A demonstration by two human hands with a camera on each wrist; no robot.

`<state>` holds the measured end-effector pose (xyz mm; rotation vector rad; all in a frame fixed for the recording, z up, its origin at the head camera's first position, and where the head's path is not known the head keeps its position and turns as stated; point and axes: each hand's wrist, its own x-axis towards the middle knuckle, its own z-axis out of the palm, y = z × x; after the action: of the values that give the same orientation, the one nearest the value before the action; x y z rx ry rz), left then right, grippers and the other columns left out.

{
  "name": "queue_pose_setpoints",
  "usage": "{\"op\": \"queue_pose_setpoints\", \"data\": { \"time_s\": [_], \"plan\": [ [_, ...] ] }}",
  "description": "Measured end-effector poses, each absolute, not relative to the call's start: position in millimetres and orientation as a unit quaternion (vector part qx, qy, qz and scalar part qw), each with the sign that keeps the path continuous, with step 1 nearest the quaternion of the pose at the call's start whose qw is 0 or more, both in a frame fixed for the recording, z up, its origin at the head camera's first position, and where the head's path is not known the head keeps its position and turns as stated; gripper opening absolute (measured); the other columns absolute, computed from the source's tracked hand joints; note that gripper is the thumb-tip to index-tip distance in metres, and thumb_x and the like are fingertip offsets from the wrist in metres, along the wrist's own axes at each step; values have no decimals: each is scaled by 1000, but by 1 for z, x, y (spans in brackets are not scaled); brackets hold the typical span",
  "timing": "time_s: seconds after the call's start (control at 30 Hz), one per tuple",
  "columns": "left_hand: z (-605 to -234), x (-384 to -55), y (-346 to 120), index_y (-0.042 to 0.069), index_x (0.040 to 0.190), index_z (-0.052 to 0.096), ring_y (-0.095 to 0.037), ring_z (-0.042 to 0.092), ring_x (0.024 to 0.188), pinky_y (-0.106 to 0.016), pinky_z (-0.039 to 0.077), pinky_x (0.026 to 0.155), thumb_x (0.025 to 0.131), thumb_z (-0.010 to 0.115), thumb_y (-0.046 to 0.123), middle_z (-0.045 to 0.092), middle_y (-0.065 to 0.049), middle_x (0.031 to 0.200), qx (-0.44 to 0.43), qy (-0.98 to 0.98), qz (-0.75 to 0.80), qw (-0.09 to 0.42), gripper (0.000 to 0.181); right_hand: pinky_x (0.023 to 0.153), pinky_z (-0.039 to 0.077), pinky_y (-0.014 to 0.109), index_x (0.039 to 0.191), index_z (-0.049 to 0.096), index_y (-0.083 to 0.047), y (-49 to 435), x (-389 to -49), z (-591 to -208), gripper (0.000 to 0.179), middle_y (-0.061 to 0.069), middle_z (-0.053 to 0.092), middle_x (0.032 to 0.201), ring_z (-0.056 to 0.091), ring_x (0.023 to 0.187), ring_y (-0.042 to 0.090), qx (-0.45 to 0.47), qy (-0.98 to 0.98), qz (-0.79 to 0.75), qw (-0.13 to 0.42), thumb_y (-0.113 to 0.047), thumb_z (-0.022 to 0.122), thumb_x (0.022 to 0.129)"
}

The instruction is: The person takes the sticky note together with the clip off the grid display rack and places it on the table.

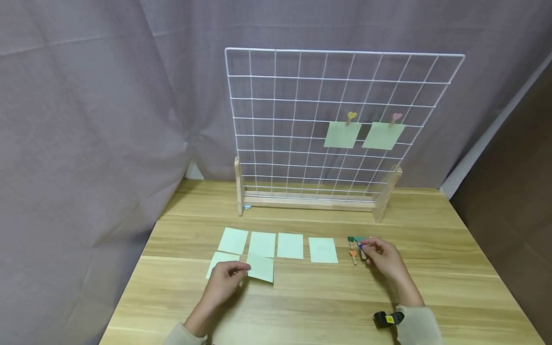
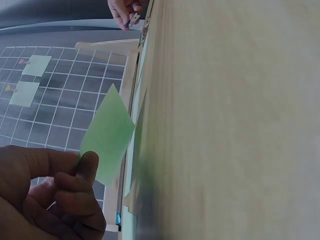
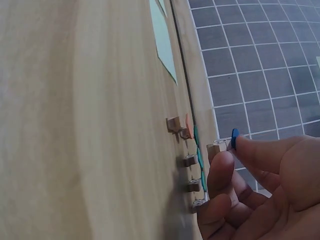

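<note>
My left hand [image 1: 226, 282] pinches a pale green paper note [image 2: 111, 131] by one edge, between thumb and finger. In the left wrist view the note is raised off the table and tilted. At the right, my right hand [image 1: 385, 261] pinches a small wooden clothespin [image 3: 214, 149] topped with a blue heart [image 3: 234, 139], held above the tabletop. Just beside that hand lie several more small clothespins, among them an orange-heart clothespin [image 1: 353, 256] and a dark green one [image 1: 351, 241].
Several green notes [image 1: 291, 246] lie across the table [image 1: 302, 306]. Behind stands a white wire grid [image 1: 293, 110] on a wooden base [image 1: 308, 202]. Two notes [image 1: 384, 135] hang there under a yellow-heart clothespin [image 1: 351, 118] and a pink one [image 1: 396, 118]. A black strap [image 1: 383, 320] sits by the right wrist.
</note>
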<state>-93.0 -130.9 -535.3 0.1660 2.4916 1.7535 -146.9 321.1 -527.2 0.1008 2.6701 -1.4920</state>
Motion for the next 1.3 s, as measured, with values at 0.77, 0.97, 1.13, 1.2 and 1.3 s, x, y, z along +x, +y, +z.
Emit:
{"op": "queue_pose_setpoints", "data": {
  "time_s": [0.77, 0.97, 1.13, 1.2, 1.3],
  "plan": [
    [-536, -94, -135, 1, 96, 80, -4, 39, 44, -19, 32, 45, 104, 65, 20, 49, 8, 51, 65, 831, 537, 131, 25, 61, 53, 25, 130, 65, 12, 321, -148, -542, 30, 21, 71, 117, 61, 73, 14, 79, 865, -493, 54, -7, 60, 108],
    [-538, -96, -134, 1, 93, 79, -8, 47, 52, -21, 39, 48, 103, 63, 16, 61, 2, 67, 75, 847, 504, 151, 24, 59, 51, 25, 124, 66, 13, 319, -148, -544, 27, 13, 73, 98, 61, 70, 14, 81, 869, -486, 41, -6, 64, 105],
    [-537, -97, -134, 1, 99, 80, -12, 52, 58, -24, 43, 51, 102, 62, 13, 65, -2, 73, 84, 853, 488, 167, 21, 59, 50, 25, 115, 64, 8, 317, -147, -543, 20, 8, 71, 87, 61, 69, 15, 94, 876, -473, 29, -7, 68, 103],
    [-536, -98, -133, 3, 96, 79, -11, 51, 57, -24, 41, 51, 101, 62, 13, 64, -2, 69, 87, 855, 483, 166, 20, 58, 50, 25, 113, 64, 8, 316, -146, -543, 18, 8, 71, 87, 61, 70, 15, 98, 876, -471, 27, -7, 67, 103],
    [-534, -99, -133, 4, 93, 79, -10, 49, 54, -23, 39, 50, 101, 62, 11, 62, -2, 64, 91, 858, 477, 165, 20, 58, 50, 25, 110, 63, 7, 316, -146, -542, 16, 9, 70, 87, 61, 69, 15, 100, 877, -469, 24, -7, 67, 103]
  ]
}}
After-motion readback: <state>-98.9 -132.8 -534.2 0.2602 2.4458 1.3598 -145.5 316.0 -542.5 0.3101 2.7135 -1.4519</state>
